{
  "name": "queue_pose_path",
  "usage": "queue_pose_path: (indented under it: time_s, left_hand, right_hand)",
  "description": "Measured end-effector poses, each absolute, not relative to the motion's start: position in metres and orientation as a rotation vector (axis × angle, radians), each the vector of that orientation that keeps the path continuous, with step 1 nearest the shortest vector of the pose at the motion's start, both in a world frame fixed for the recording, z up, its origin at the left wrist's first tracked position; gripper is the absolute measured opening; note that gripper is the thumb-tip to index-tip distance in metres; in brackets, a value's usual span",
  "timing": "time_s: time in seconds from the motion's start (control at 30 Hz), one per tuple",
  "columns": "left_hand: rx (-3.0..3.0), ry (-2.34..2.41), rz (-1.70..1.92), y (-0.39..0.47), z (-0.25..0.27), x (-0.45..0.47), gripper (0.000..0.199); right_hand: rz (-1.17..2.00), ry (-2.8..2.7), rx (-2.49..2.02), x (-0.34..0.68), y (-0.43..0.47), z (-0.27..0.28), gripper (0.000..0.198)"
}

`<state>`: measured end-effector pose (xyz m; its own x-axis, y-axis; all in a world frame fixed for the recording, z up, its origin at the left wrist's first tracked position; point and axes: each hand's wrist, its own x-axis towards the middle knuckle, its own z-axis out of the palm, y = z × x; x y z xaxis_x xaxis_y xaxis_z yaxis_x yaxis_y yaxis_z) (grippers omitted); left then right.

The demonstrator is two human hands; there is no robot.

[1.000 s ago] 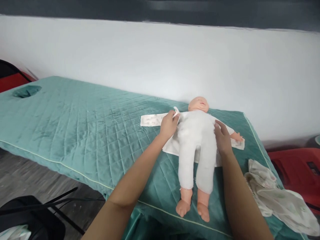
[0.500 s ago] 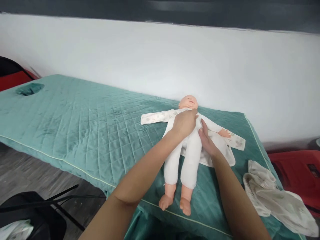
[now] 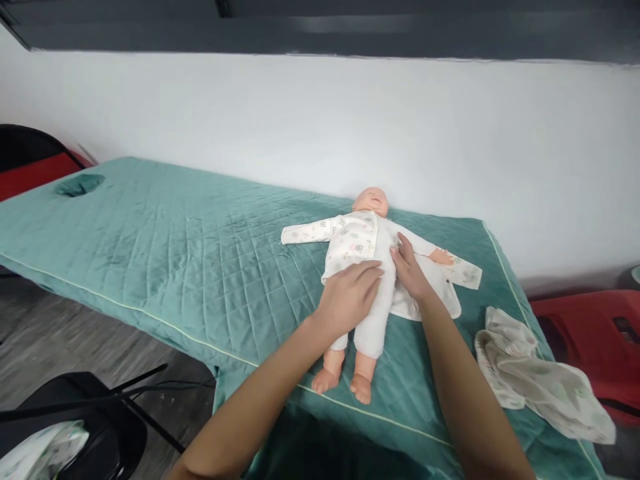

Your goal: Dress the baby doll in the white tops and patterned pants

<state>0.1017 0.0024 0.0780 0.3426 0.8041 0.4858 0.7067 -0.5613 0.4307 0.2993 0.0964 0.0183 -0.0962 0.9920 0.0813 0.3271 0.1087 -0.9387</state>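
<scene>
A baby doll (image 3: 371,200) lies on its back with its feet toward me, in white padded leggings (image 3: 375,327). A white printed long-sleeved baby shirt (image 3: 353,241) is partly on it. One front panel covers the chest; the other lies spread on the bed at the right, under the doll's arm. My left hand (image 3: 350,297) rests over the doll's lower belly at the panel's lower edge, fingers bent and slightly apart, its thumb hidden. Against the doll's side, my right hand (image 3: 411,272) is open, thumb and fingers apart. The left sleeve stretches flat; the doll's right-side hand lies on the other sleeve.
The doll lies on a green quilted bed cover (image 3: 200,247), close to a white wall (image 3: 300,127). Crumpled white cloth (image 3: 540,383) sits at the right edge, beside a red case (image 3: 590,340). A black chair (image 3: 95,427) stands at lower left.
My left hand has moved down from the doll's upper chest to its lower belly. The shirt's printed panel now shows across the chest. My right hand stays at the doll's side.
</scene>
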Motion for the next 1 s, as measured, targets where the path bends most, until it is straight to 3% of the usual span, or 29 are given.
queue_pose_path:
  time_s: [0.17,0.37,0.57,0.73,1.0]
  left_hand:
    - [2.068,1.728,1.405,-0.010,0.040,0.062,0.026]
    - [1.843,1.646,1.437,-0.010,0.016,0.045,0.032]
    - [1.513,1.669,1.341,0.005,0.015,0.044,0.020]
    - [1.665,1.707,1.337,-0.004,0.016,0.042,0.008]
    - [1.858,1.669,1.380,-0.016,0.023,0.041,0.024]
  right_hand:
    - [0.951,-1.584,-1.370,0.300,0.101,0.014,0.079]
    - [0.978,-1.555,-1.379,0.298,0.099,0.020,0.078]
    - [0.976,-1.533,-1.402,0.295,0.097,0.024,0.077]
    - [0.944,-1.535,-1.437,0.296,0.097,0.023,0.077]
    - [0.888,-1.501,-1.462,0.296,0.095,0.025,0.070]
